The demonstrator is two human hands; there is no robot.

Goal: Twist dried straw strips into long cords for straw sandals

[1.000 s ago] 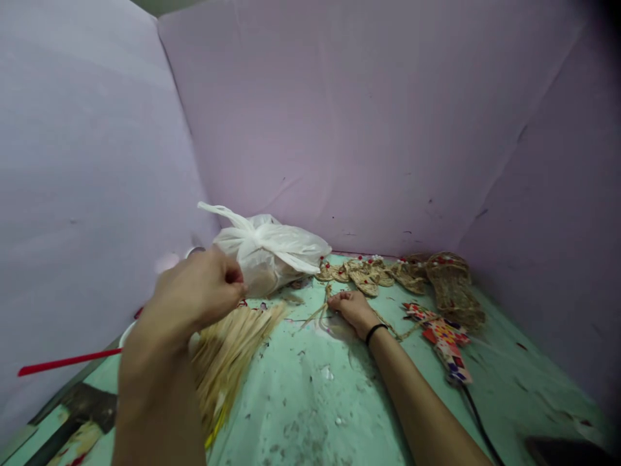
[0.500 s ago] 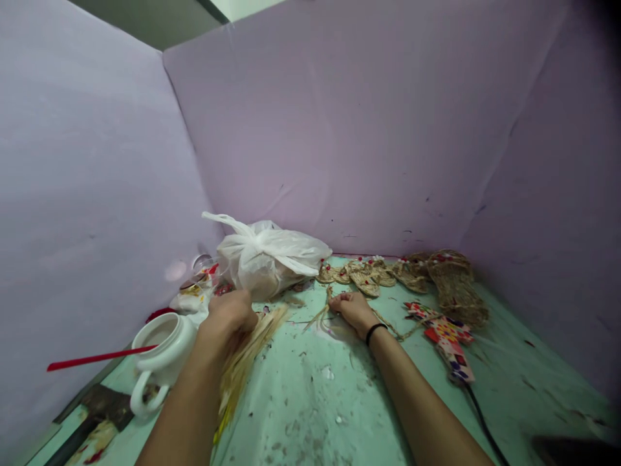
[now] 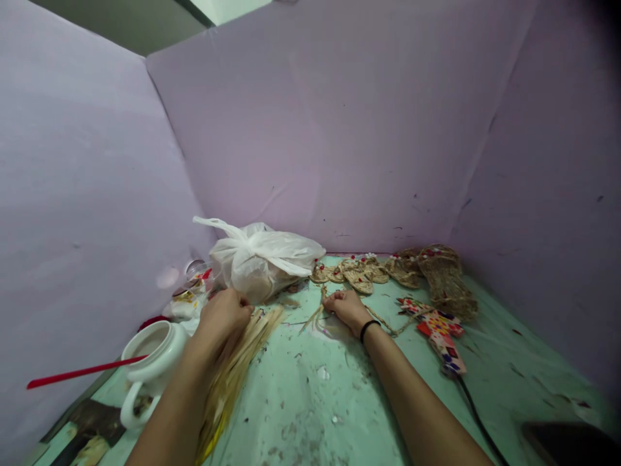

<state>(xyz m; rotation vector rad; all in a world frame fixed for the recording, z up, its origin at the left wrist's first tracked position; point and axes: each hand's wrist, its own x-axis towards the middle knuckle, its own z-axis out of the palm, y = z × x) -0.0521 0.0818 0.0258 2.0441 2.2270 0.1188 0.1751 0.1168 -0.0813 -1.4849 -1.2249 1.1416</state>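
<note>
Presently, right fingers pinch the braided cord; left fingers, grip indeterminate, sit at the straw bundle's far end; table spreads between.

Quick tally from my end of the feed: two hands, one left hand and one right hand, with a single wristband. I've got one bag, one pot, one stick, one glue gun, one cable, one braid and one straw bundle, strands uncountable lol. Woven pieces? They overlap, so more than three is my best.
</note>
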